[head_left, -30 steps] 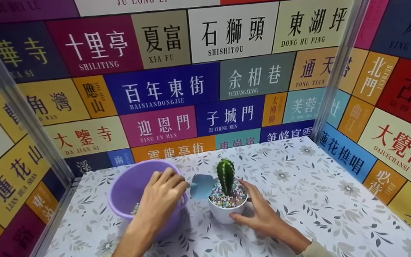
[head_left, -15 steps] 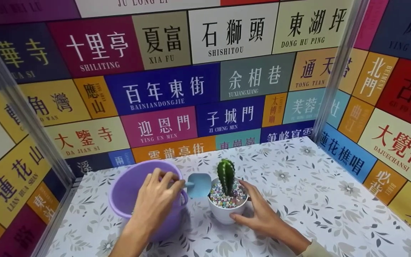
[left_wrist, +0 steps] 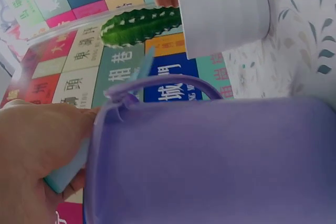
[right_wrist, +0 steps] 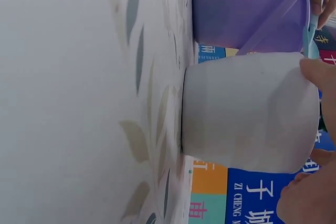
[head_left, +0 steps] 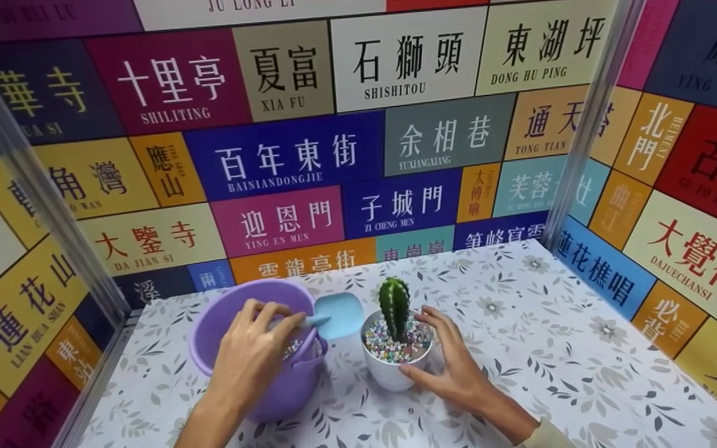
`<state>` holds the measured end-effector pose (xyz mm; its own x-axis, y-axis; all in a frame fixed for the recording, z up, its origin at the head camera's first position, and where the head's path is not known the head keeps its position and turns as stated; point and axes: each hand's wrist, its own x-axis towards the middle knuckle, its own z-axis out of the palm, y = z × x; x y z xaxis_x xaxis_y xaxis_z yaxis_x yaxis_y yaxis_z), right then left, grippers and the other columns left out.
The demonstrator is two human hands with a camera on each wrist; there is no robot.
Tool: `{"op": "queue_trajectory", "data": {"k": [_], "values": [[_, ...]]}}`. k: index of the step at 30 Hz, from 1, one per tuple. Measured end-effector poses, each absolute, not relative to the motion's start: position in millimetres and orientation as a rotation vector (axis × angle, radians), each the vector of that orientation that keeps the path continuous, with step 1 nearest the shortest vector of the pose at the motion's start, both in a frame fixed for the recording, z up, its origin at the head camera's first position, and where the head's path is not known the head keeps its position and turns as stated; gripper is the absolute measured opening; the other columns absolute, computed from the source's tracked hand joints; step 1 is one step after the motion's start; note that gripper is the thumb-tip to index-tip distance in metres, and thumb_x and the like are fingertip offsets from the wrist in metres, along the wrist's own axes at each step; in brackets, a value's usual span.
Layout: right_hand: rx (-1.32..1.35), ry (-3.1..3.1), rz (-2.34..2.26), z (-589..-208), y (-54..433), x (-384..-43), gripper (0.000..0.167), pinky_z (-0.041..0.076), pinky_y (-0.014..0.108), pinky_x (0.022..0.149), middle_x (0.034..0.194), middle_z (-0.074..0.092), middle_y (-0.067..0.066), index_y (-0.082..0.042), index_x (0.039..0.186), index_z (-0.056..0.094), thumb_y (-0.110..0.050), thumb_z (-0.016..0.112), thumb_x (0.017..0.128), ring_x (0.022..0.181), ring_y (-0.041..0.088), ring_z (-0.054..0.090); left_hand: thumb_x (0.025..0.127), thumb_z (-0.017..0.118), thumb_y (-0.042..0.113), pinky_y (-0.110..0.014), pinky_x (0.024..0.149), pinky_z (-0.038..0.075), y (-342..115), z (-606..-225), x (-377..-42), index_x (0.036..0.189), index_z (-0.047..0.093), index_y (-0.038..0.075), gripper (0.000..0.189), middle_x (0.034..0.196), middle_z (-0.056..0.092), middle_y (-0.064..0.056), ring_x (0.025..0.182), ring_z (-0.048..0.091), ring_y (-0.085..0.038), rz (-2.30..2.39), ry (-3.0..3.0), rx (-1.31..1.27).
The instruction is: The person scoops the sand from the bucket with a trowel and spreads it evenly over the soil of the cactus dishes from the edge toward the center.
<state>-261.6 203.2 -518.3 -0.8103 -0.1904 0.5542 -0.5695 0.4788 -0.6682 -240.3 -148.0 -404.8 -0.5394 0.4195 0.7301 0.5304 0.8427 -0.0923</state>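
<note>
My left hand (head_left: pixel 251 351) grips the handle of a light blue toy shovel (head_left: pixel 341 316) over the right rim of a purple bucket (head_left: pixel 287 395). The shovel's blade juts out past the rim, in the gap between bucket and pot. Pale beads (head_left: pixel 293 350) show inside the bucket. A green cactus (head_left: pixel 394 308) stands upright in a white flower pot (head_left: pixel 389 375), amid multicoloured beads (head_left: pixel 383 342). With thumb in front and fingers behind, my right hand (head_left: pixel 455 367) holds the pot by its right rim. The right wrist view shows the pot (right_wrist: pixel 247 111) standing on the table.
A white cloth with grey leaves and flowers covers the table (head_left: pixel 557 348). Behind it and at both sides rise walls of coloured sign panels (head_left: pixel 284 152). A purple handle (left_wrist: pixel 173 80) is attached at the bucket's rim.
My left hand has drawn the shovel leftward, away from the pot and further over the bucket, and its blade has turned. My right hand stays at the pot, its fingers slightly shifted.
</note>
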Motion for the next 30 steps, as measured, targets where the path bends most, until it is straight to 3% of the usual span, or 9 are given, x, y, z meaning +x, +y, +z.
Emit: {"op": "queue_trajectory", "data": {"k": [2, 5, 10, 13, 20, 26, 30], "values": [[0.644, -2.285, 1.244, -515.5, 199.5, -260.7, 0.081, 0.034, 0.071, 0.123, 0.169, 0.041, 0.005, -0.013, 0.154, 0.052, -0.039, 0.091, 0.087, 0.157, 0.035, 0.04, 0.087, 0.092, 0.019, -0.038, 0.082, 0.061, -152.6, -407.4, -239.6, 0.118, 0.083, 0.021, 0.032, 0.108, 0.077, -0.001, 0.097, 0.062, -0.021, -0.235, -2.194, -0.681], [0.681, -2.219, 1.199, -511.5, 194.9, -258.0, 0.072, 0.039, 0.05, 0.126, 0.162, 0.048, 0.006, -0.015, 0.148, 0.055, -0.032, 0.091, 0.089, 0.15, 0.028, 0.046, 0.086, 0.092, 0.018, -0.036, 0.078, 0.061, -158.8, -410.8, -239.2, 0.117, 0.084, 0.021, 0.031, 0.107, 0.077, 0.0, 0.095, 0.063, -0.021, -0.294, -2.149, -0.675], [0.766, -2.078, 1.176, -505.3, 187.4, -251.3, 0.063, 0.035, 0.021, 0.125, 0.15, 0.059, 0.004, -0.015, 0.143, 0.06, -0.019, 0.091, 0.088, 0.141, 0.025, 0.055, 0.085, 0.093, 0.015, -0.036, 0.078, 0.062, -168.4, -412.7, -240.6, 0.115, 0.084, 0.02, 0.032, 0.107, 0.077, -0.001, 0.095, 0.066, -0.021, -0.339, -2.11, -0.658], [0.828, -1.99, 1.17, -501.0, 179.7, -247.9, 0.056, 0.037, 0.021, 0.123, 0.141, 0.064, 0.006, -0.013, 0.137, 0.065, -0.009, 0.089, 0.087, 0.133, 0.027, 0.06, 0.085, 0.092, 0.013, -0.04, 0.082, 0.064, -175.1, -413.4, -241.0, 0.115, 0.084, 0.018, 0.032, 0.106, 0.078, -0.003, 0.097, 0.069, -0.023, -0.373, -2.099, -0.64], [0.944, -1.871, 1.157, -491.7, 153.7, -239.5, 0.043, 0.051, 0.023, 0.102, 0.12, 0.07, 0.007, -0.014, 0.125, 0.07, 0.004, 0.081, 0.088, 0.114, 0.021, 0.065, 0.086, 0.09, 0.012, -0.046, 0.086, 0.062, -190.1, -412.9, -238.9, 0.115, 0.084, 0.018, 0.03, 0.107, 0.077, -0.004, 0.101, 0.068, -0.026, -0.431, -2.122, -0.595], [1.066, -1.834, 1.175, -492.1, 127.1, -237.2, 0.04, 0.056, 0.028, 0.099, 0.121, 0.07, 0.005, -0.009, 0.123, 0.07, 0.005, 0.078, 0.087, 0.113, 0.021, 0.067, 0.087, 0.09, 0.012, -0.045, 0.083, 0.061, -204.4, -410.0, -242.3, 0.113, 0.085, 0.017, 0.027, 0.106, 0.078, -0.005, 0.098, 0.066, -0.026, -0.442, -2.156, -0.538], [1.113, -1.88, 1.245, -490.9, 108.8, -236.6, 0.043, 0.061, 0.033, 0.091, 0.132, 0.068, 0.004, -0.011, 0.131, 0.066, 0.002, 0.076, 0.092, 0.121, 0.022, 0.067, 0.087, 0.09, 0.01, -0.045, 0.08, 0.058, -216.2, -410.9, -246.1, 0.112, 0.085, 0.016, 0.026, 0.105, 0.078, -0.005, 0.095, 0.065, -0.026, -0.467, -2.179, -0.511]]}}
